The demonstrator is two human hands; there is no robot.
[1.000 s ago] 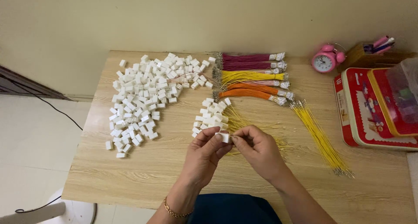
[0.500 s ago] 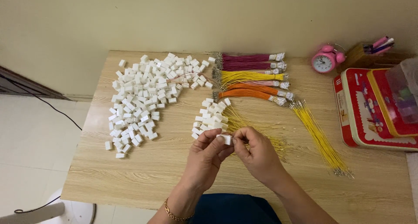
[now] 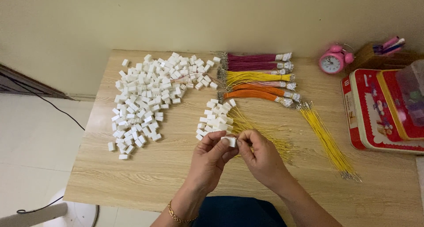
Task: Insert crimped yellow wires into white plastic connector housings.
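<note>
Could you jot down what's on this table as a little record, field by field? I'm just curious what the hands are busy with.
Left hand: pinches a small white plastic block
Right hand: fingertips at the same block
Near pile: white blocks with yellow wires attached
Big heap: loose white blocks, left half of the wooden table
Wire bundles: maroon, yellow, pink, orange
Loose yellow wires: to the right
Far right: pink alarm clock, red tin
</note>
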